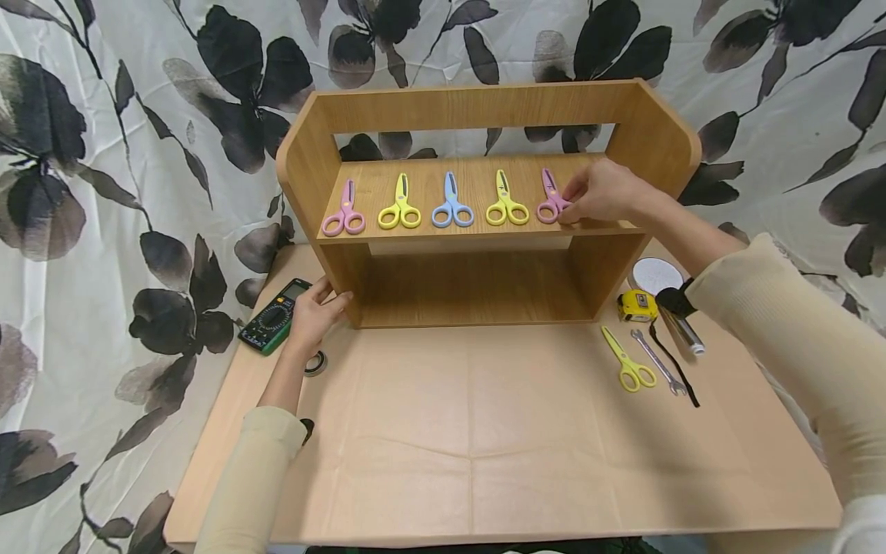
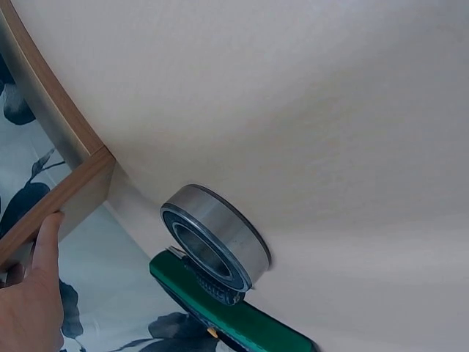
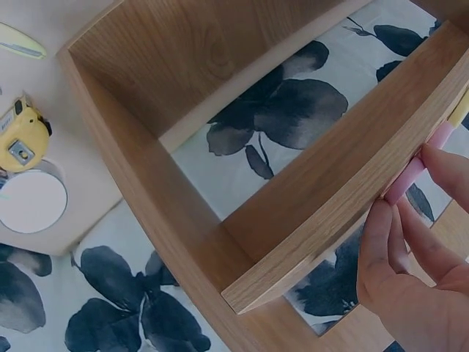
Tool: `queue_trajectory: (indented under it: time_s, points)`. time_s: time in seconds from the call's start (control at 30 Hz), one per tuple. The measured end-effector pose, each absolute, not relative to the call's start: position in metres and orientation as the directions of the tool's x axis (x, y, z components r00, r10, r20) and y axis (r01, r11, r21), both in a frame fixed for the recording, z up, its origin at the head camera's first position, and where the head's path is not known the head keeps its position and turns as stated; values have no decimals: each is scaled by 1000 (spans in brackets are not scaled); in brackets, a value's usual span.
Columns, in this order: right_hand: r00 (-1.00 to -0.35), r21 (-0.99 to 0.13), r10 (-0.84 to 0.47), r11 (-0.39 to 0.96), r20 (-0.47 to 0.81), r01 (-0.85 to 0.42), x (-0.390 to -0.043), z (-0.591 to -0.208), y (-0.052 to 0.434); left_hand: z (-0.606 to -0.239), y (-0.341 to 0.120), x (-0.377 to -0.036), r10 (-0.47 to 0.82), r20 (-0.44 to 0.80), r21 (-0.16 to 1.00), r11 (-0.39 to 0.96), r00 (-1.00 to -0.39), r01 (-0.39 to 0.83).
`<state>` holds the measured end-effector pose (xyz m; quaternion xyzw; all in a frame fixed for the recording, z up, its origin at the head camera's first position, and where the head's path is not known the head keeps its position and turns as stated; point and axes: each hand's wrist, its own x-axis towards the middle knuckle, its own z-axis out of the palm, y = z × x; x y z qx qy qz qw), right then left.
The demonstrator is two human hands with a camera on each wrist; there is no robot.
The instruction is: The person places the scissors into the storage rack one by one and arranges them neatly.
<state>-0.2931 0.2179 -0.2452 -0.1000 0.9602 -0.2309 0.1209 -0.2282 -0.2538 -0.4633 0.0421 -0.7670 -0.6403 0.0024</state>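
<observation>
A wooden shelf unit (image 1: 484, 108) stands on the paper-covered table (image 1: 471, 431). Several small scissors lie in a row on its shelf: pink (image 1: 344, 209), yellow (image 1: 399, 204), blue (image 1: 452, 204), yellow (image 1: 506, 201) and pink (image 1: 551, 198). My right hand (image 1: 569, 209) pinches the handle of the rightmost pink scissors (image 3: 410, 176) at the shelf's front edge (image 3: 322, 220). My left hand (image 1: 332, 296) rests with straight fingers against the unit's lower left side panel (image 2: 58, 194).
By my left hand lie a green multimeter (image 1: 277, 317) and a steel bearing ring (image 2: 220, 238). To the right of the unit lie yellow scissors (image 1: 627, 362), a wrench (image 1: 657, 362), a yellow tape measure (image 1: 637, 306), a white disc (image 1: 656, 275) and a black strap (image 1: 681, 377).
</observation>
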Motion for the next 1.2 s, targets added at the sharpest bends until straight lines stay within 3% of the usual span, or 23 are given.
queue_trajectory:
  time_s: [0.37,0.7,0.93,1.2]
  points:
    - [-940,-465,-298,864,-164,-193,-283,-249,224,-453,-251,-218,-66,-63,985,157,-996,-73]
    - [-978,-654,-203,745,-41,-128,-236,-281,262,-464,-256,-226,-71,-42,981,188,-997,-55]
    - [-988,-744,-148,655,41,-129,-191,-326,284,-448,-252,-220,-66,-91,979,176,-994,-101]
    - [-991,-786,-133,614,-10,-74,-165,-403,313,-455,-254,-224,-77,-74,982,169,-994,-86]
